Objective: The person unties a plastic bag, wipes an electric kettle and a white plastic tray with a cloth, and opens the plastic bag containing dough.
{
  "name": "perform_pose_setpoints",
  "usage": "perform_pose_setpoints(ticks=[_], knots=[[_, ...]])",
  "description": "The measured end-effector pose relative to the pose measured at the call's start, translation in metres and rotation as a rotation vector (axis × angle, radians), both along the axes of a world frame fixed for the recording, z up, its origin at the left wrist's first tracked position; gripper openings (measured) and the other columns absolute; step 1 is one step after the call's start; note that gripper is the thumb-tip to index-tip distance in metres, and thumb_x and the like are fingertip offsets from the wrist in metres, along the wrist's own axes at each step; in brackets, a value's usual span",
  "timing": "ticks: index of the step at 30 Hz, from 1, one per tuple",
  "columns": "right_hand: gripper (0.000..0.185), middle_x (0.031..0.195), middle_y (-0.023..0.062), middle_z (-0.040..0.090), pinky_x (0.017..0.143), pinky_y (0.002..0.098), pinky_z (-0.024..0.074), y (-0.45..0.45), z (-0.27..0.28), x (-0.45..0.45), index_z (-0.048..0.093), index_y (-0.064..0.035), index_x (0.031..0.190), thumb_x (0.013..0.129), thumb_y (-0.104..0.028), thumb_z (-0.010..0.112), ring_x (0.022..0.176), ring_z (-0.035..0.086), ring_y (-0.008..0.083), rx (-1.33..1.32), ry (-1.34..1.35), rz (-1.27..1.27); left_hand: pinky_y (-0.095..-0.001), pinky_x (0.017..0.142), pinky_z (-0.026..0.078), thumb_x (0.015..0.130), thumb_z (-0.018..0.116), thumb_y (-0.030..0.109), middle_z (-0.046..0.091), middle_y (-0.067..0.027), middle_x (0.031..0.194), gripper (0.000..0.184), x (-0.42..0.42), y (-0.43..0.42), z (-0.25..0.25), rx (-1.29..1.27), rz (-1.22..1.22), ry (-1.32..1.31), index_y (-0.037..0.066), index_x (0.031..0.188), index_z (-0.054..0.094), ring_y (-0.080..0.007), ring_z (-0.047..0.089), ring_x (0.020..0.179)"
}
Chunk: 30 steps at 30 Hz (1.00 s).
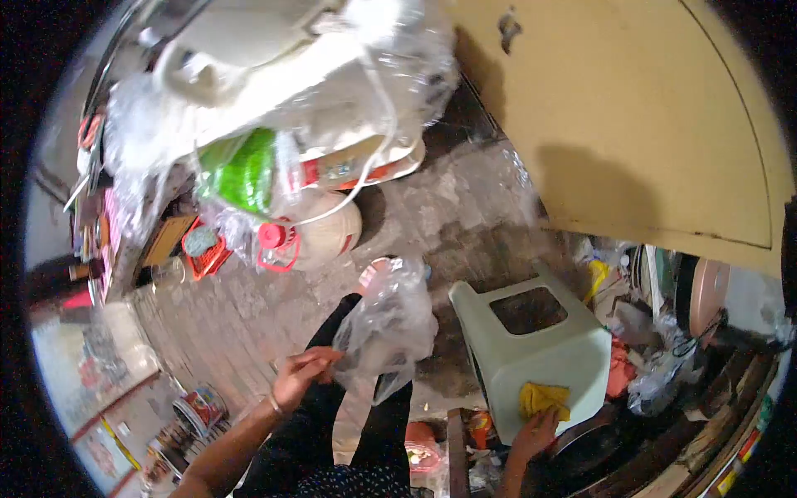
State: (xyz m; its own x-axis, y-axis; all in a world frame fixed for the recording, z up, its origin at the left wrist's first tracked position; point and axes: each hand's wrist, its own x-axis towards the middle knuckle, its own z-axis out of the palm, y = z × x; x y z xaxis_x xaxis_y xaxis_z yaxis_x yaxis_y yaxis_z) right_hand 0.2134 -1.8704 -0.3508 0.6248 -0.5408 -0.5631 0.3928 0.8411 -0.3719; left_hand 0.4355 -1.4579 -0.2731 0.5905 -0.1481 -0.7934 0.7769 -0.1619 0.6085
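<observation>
One left hand [305, 372], nearly closed, pinches one bag [394, 328]; one right hand [538, 433], half-curled, holds one yellow cloth [541, 399].

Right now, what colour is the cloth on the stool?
Yellow cloth; shows best in the head view.

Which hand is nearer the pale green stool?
Right. Right hand holds a yellow cloth against the stool; left hand is off to its left, holding a plastic bag.

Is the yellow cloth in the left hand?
No, the right hand holds the yellow cloth, and the left hand a clear plastic bag.
</observation>
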Motion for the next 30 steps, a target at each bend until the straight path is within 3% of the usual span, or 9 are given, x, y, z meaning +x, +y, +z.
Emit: perform_pose_setpoints(ticks=[1, 4, 9, 16, 17, 18, 22, 25, 30], knots=[[0.038, 0.116, 0.0261, 0.045, 0.092, 0.041, 0.0329, -0.002, 0.0, -0.003, 0.046, 0.0054, 0.114, 0.082, -0.015, 0.045, 0.109, 0.041, 0.0382, 0.601, -0.362, -0.271, -0.0242, 0.061, 0.041, 0.084, 0.047, 0.017, 0.058, -0.0066, 0.089, 0.027, -0.008, 0.016, 0.016, 0.012, 0.13, 0.064, -0.002, 0.101, 0.056, -0.0122, 0.052, 0.066], [0.04, 0.117, 0.0265, 0.043, 0.092, 0.0407, 0.0326, -0.001, 0.003, -0.004, 0.045, 0.0063, 0.114, 0.082, -0.017, 0.048, 0.11, 0.04, 0.0382, 0.932, -0.505, -0.494, -0.0255, 0.058, 0.043, 0.083, 0.048, 0.02, 0.059, -0.0087, 0.086, 0.031, -0.032, 0.07, 0.053, 0.027, 0.272, 0.108, -0.005, 0.101, 0.055, -0.0147, 0.053, 0.059], [0.043, 0.121, 0.0247, 0.04, 0.09, 0.0394, 0.0345, 0.012, 0.012, 0.013, 0.045, 0.0057, 0.113, 0.08, -0.02, 0.054, 0.11, 0.04, 0.0348, 2.781, -2.371, -1.832, -0.0302, 0.063, 0.047, 0.083, 0.049, 0.023, 0.057, -0.0153, 0.102, 0.037, -0.055, 0.163, 0.071, 0.121, 0.562, -0.026, -0.007, 0.104, 0.051, -0.02, 0.059, 0.068], [0.043, 0.106, 0.0242, 0.052, 0.084, 0.0352, 0.0386, 0.077, 0.058, 0.062, 0.047, 0.0079, 0.11, 0.079, -0.02, 0.057, 0.096, 0.051, 0.0337, 2.854, -2.425, -1.522, -0.0293, 0.067, 0.048, 0.084, 0.049, 0.017, 0.056, -0.0102, 0.096, 0.027, -0.035, 0.294, 0.087, 0.272, 0.547, -0.186, -0.004, 0.102, 0.054, -0.0195, 0.059, 0.077], [0.041, 0.106, 0.0245, 0.052, 0.083, 0.036, 0.0395, 0.091, 0.06, 0.066, 0.048, 0.0088, 0.109, 0.08, -0.02, 0.056, 0.096, 0.051, 0.0346, 2.962, -1.896, -1.526, -0.0284, 0.067, 0.048, 0.084, 0.05, 0.015, 0.055, -0.0097, 0.097, 0.027, -0.026, 0.312, 0.088, 0.342, 0.483, -0.244, -0.005, 0.102, 0.054, -0.0195, 0.059, 0.078], [0.04, 0.107, 0.0232, 0.052, 0.082, 0.0362, 0.0404, 0.109, 0.056, 0.07, 0.048, 0.0078, 0.109, 0.081, -0.02, 0.055, 0.097, 0.051, 0.0338, 2.917, -1.962, -1.527, -0.0276, 0.068, 0.048, 0.084, 0.05, 0.014, 0.055, -0.0092, 0.098, 0.027, -0.018, 0.329, 0.089, 0.414, 0.419, -0.3, -0.006, 0.102, 0.054, -0.0195, 0.059, 0.078], [0.041, 0.11, 0.0192, 0.052, 0.08, 0.0377, 0.0418, 0.202, 0.052, 0.102, 0.048, 0.0047, 0.111, 0.08, -0.02, 0.056, 0.098, 0.051, 0.0309, 2.776, -1.979, -1.896, -0.0294, 0.075, 0.046, 0.078, 0.054, 0.009, 0.053, -0.0143, 0.104, 0.027, 0.028, 0.376, 0.093, 0.72, 0.007, -0.579, -0.004, 0.102, 0.054, -0.0236, 0.057, 0.088], [0.041, 0.11, 0.0208, 0.051, 0.08, 0.0354, 0.0428, 0.25, 0.039, 0.116, 0.046, 0.0046, 0.114, 0.082, -0.02, 0.055, 0.099, 0.051, 0.0302, 2.795, -1.531, -2.179, -0.034, 0.084, 0.042, 0.075, 0.054, 0.008, 0.048, -0.0169, 0.113, 0.035, 0.065, 0.413, 0.064, 0.893, -0.373, -0.792, -0.001, 0.109, 0.05, -0.0299, 0.051, 0.099], [0.049, 0.113, 0.0188, 0.05, 0.079, 0.0353, 0.0437, 0.335, 0.046, 0.159, 0.042, 0.0049, 0.118, 0.081, -0.024, 0.056, 0.1, 0.05, 0.0265, 2.851, -1.112, -2.438, -0.0362, 0.093, 0.034, 0.075, 0.056, 0.019, 0.029, -0.0203, 0.13, 0.054, 0.112, 0.467, -0.054, 0.997, -0.719, -0.476, 0.002, 0.122, 0.038, -0.033, 0.039, 0.113]])
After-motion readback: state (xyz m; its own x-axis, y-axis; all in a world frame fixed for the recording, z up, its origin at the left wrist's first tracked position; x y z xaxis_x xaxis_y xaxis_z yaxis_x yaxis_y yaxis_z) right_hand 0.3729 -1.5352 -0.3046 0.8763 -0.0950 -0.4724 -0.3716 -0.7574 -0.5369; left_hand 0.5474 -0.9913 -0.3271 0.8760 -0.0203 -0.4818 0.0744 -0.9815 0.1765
